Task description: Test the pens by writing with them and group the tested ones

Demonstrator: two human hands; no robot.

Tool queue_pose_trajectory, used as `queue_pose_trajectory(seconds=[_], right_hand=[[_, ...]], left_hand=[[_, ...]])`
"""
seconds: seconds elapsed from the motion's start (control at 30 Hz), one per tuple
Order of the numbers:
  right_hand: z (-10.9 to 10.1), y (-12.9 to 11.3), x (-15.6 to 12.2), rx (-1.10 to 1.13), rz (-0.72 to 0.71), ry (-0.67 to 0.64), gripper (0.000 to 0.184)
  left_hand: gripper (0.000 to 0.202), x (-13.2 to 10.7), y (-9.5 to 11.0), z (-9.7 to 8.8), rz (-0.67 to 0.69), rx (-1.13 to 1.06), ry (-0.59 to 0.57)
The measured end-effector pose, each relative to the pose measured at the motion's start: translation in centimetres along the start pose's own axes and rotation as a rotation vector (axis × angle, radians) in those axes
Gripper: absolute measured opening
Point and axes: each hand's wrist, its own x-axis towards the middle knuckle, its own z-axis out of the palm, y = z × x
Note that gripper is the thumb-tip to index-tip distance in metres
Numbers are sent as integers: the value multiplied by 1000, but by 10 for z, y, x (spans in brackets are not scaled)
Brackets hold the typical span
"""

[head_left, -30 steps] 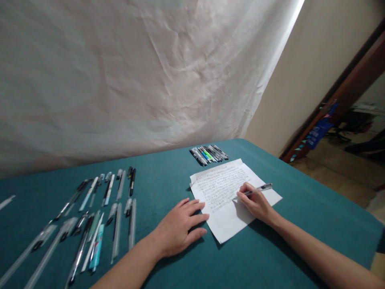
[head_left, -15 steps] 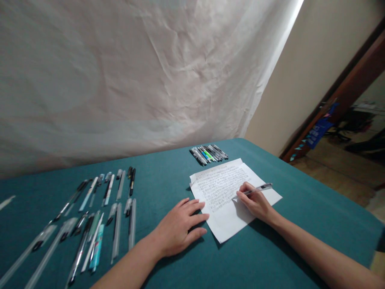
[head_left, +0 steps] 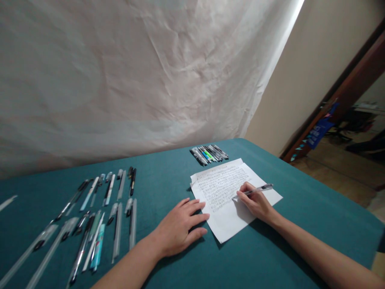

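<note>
Between the fingers of my right hand (head_left: pixel 252 200) is a clear pen (head_left: pixel 266 187), its back end slanting up to the right and its tip down at the paper. Under that hand lie sheets of paper (head_left: pixel 227 229), overlapping, the top one covered with rows of small handwriting on its upper part and blank below. My left hand (head_left: pixel 183 226) rests flat with fingers spread, fingertips on the left edge of the paper. The writing is too small to read.
A teal cloth covers the table (head_left: pixel 168 176). A row of pens (head_left: pixel 209 155) lies behind the paper. To the left are several pens with separate caps and barrels, among them a turquoise pen (head_left: pixel 98 249). A pale sheet (head_left: pixel 150 80) hangs behind; a doorway stands at right.
Almost nothing differs. The whole view has shifted very slightly; both hands, the pen and the paper keep their places.
</note>
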Motion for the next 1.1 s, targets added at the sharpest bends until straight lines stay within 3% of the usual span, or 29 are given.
queue_pose_trajectory(seconds=[0.57,0.83,0.93,1.1], right_hand=[[-3,2,2,29,41,24,20],[0,-3,1,-8,34,16,22],[3,-11,0,-161,-105,-24,23],[19,-42,12,-658,-523,-126,21]], left_hand=[[38,0,1,-1,-6,9,-17],[37,-2,2,-2,11,3,27],[37,-3,6,-5,37,-17,68],[41,-4,11,-6,123,0,137]])
